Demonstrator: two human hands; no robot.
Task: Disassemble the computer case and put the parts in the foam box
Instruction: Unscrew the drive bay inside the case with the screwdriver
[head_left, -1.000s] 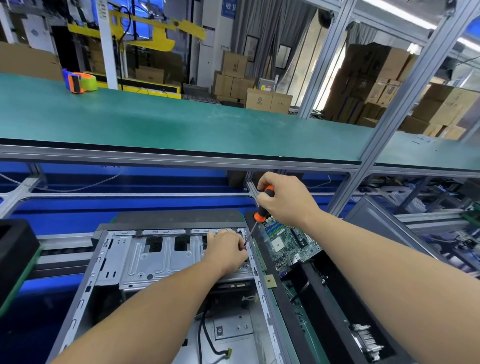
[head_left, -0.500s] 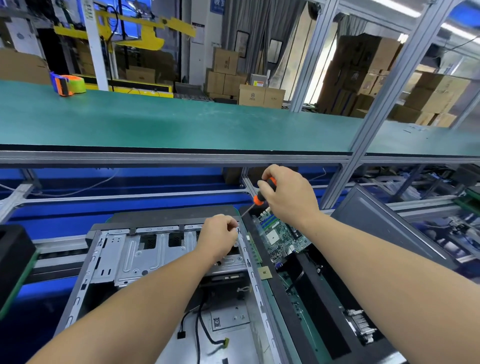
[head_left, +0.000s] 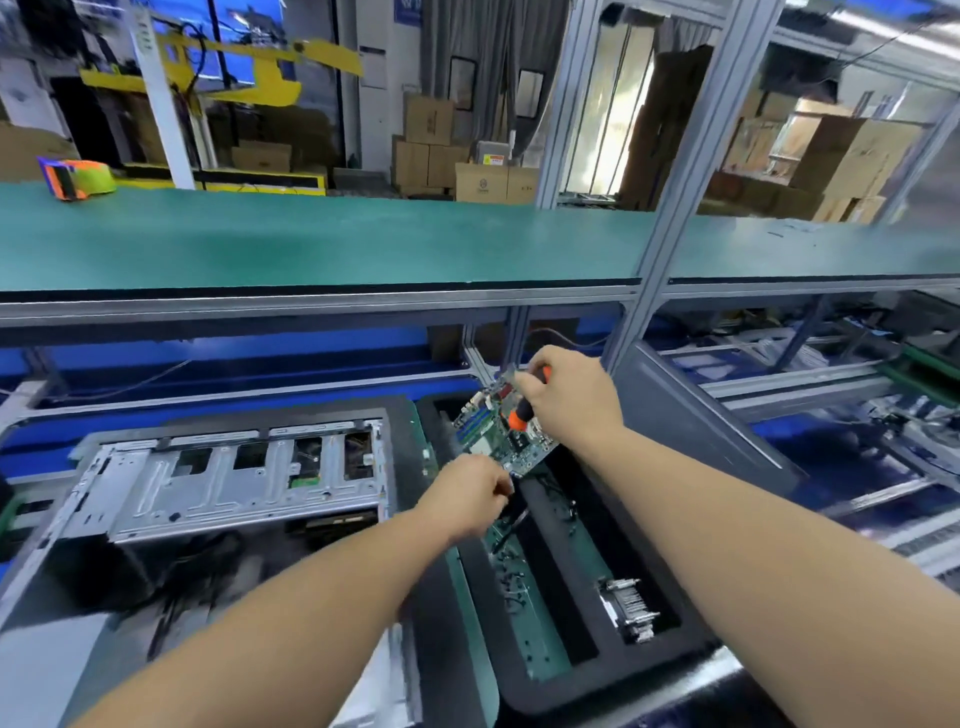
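So my right hand (head_left: 569, 400) is wrapped around the orange-handled screwdriver (head_left: 521, 413) over the motherboard (head_left: 491, 434) in the black foam box (head_left: 613, 670). My left hand (head_left: 467, 501) is curled tight above the box's left slot; can't tell what it's pinching. The open computer case (head_left: 218, 483) sits just left.
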